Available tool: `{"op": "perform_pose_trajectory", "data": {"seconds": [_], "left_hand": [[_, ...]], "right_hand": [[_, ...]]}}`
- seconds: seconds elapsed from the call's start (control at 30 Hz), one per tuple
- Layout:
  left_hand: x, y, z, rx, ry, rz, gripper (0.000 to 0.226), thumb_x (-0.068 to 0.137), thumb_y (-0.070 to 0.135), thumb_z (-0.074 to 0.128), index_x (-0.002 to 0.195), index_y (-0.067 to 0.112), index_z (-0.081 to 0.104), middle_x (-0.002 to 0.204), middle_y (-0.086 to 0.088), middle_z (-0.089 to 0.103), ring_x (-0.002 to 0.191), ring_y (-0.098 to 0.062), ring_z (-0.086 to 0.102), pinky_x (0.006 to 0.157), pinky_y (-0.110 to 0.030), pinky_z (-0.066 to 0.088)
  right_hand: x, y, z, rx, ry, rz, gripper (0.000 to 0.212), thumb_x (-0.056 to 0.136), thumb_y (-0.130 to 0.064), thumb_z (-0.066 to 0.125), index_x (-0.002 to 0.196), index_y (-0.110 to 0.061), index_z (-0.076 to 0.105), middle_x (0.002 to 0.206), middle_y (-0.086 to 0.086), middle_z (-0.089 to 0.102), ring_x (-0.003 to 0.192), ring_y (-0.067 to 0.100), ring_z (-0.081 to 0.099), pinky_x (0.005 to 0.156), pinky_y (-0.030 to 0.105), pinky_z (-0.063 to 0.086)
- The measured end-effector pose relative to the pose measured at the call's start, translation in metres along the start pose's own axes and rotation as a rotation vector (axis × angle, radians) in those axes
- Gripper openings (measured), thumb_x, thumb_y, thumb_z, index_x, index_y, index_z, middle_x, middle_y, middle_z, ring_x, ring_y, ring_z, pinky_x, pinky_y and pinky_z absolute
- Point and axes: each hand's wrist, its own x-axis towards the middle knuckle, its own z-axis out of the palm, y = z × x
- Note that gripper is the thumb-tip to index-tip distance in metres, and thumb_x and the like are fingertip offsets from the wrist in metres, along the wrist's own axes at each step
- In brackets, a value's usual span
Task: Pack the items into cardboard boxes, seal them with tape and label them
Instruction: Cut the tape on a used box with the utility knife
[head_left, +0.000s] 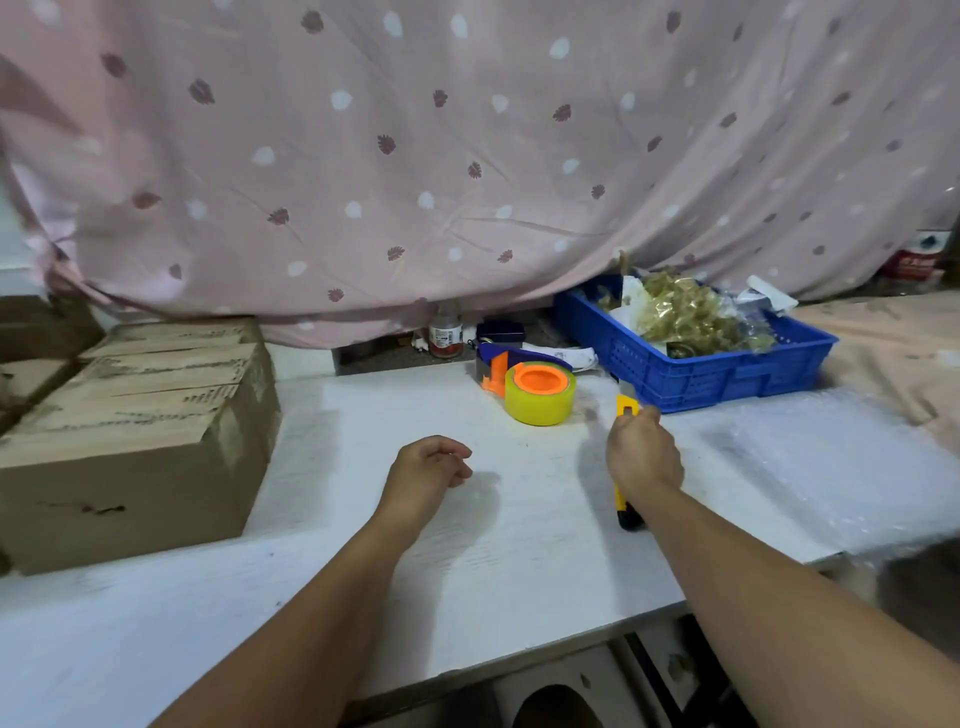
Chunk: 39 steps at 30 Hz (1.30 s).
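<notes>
Head view looks down on a white table where the right hand has its fingers curled round a yellow utility knife, whose tip points away towards the far edge and whose dark butt end shows below the wrist. The left hand is well apart from it over the middle of the table, fingers loosely curled and holding nothing. Just beyond the knife tip lies a tape dispenser with a yellow-green roll on an orange hub, and beside it on the right stands a blue crate filled with clear packets of golden items. Closed cardboard boxes are stacked at the left edge of the table. A sheet of bubble wrap covers the right part of the table, in front of the crate. A pink leaf-print curtain hangs behind everything, with a small bottle under its hem
</notes>
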Motion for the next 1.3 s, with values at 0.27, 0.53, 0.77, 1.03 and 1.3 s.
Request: {"op": "perform_pose_trajectory", "data": {"seconds": [0.27,0.53,0.77,1.03,1.3], "left_hand": [[-0.039,0.008,-0.058,0.666,0.545,0.583,0.024,0.086,0.003,0.056,0.1,0.018,0.069,0.102,-0.001,0.061,0.1,-0.02,0.046,0.081,-0.016,0.026],[-0.07,-0.034,-0.186,0.828,0.919,0.546,0.036,0.086,0.022,0.05,0.119,0.009,0.059,0.132,-0.02,0.038,0.117,-0.04,0.036,0.101,-0.053,0.035],[-0.083,-0.045,-0.226,0.308,1.037,0.301,0.046,0.089,0.019,0.052,0.131,0.005,0.043,0.141,-0.018,0.031,0.13,-0.03,0.03,0.103,-0.026,0.02],[-0.077,-0.051,-0.242,0.008,1.05,0.028,0.04,0.096,0.017,0.049,0.134,0.007,0.04,0.136,-0.012,0.041,0.126,-0.027,0.041,0.107,-0.037,0.031],[-0.083,-0.048,-0.235,-0.001,0.968,0.047,0.046,0.103,0.036,0.025,0.126,0.006,0.05,0.13,-0.007,0.042,0.122,-0.02,0.039,0.094,-0.022,0.024]], "right_hand": [[-0.072,-0.067,0.035,0.671,-0.304,-0.166,0.024,0.102,-0.039,0.034,0.102,-0.016,0.041,0.065,0.005,0.053,0.047,0.017,0.054,0.054,0.028,0.041],[-0.146,-0.135,0.088,0.746,-0.694,-0.184,0.021,0.089,-0.014,0.061,0.077,-0.013,0.043,0.064,0.003,0.047,0.047,0.011,0.052,0.054,0.029,0.04],[-0.196,-0.168,0.128,0.842,-0.865,-0.119,0.019,0.092,-0.027,0.056,0.093,-0.01,0.064,0.1,0.01,0.07,0.097,0.024,0.065,0.094,0.043,0.049],[-0.206,-0.149,0.147,0.852,-0.829,-0.214,0.05,0.091,-0.048,0.055,0.049,-0.02,0.061,0.089,0.001,0.074,0.092,0.022,0.069,0.09,0.048,0.05],[-0.203,-0.145,0.137,0.853,-0.778,-0.208,0.05,0.096,-0.043,0.048,0.058,-0.01,0.046,0.043,-0.012,0.052,0.054,0.011,0.053,0.065,0.026,0.046]]}}
